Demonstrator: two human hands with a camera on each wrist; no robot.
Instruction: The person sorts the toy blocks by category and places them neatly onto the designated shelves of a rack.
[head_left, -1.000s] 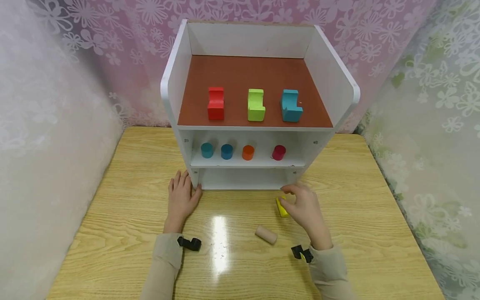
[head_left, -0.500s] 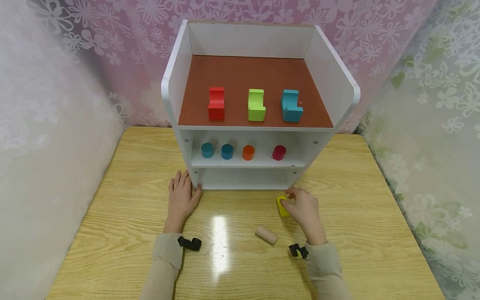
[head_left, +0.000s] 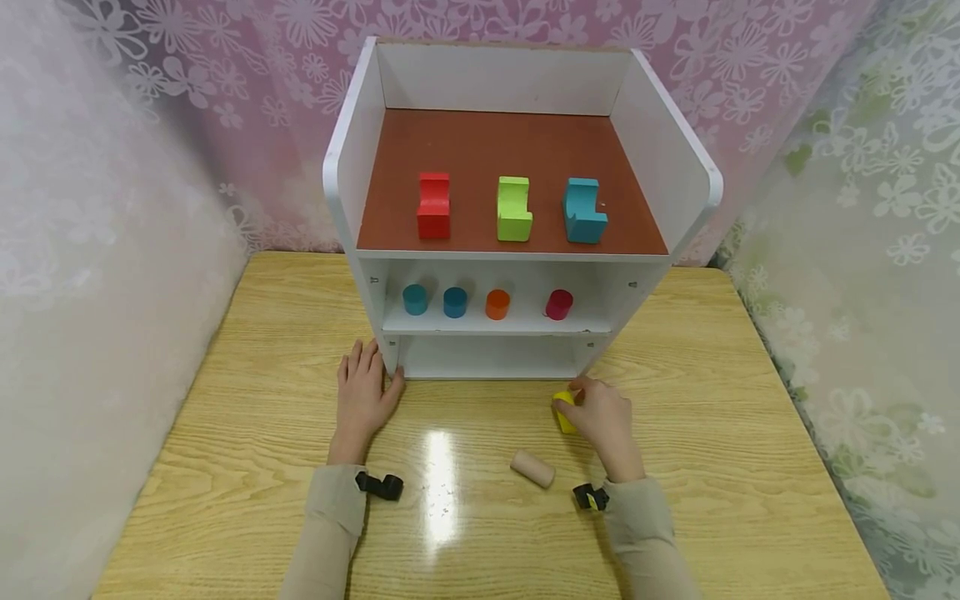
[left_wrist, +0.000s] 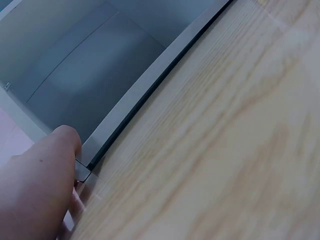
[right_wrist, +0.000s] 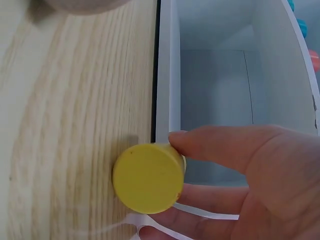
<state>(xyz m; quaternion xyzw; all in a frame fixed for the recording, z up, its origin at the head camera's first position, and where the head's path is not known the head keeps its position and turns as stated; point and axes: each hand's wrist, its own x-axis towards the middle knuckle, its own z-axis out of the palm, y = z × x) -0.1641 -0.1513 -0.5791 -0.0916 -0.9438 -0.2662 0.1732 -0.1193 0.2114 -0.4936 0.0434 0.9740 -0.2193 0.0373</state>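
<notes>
My right hand (head_left: 604,418) pinches a yellow cylinder block (head_left: 566,414) between thumb and fingers. The cylinder lies on the table just before the shelf's lower right corner; in the right wrist view its round end (right_wrist: 148,178) faces the camera, with the thumb on one side and fingers on the other. My left hand (head_left: 362,402) rests against the lower left corner of the white shelf unit (head_left: 495,257), fingers straight along the outside and thumb at the front edge. A plain wooden cylinder (head_left: 532,468) lies on the table between the hands, nearer the right one.
On the brown top stand a red block (head_left: 433,207), a lime green block (head_left: 513,210) and a teal block (head_left: 583,212), each notched. Several coloured cylinders, among them an orange one (head_left: 497,305), stand on the middle shelf. Patterned curtains (head_left: 187,125) surround the wooden table (head_left: 285,333).
My right hand has shifted slightly left and closed in on the yellow cylinder, thumb and fingers now at its sides. The left hand has stayed in place.
</notes>
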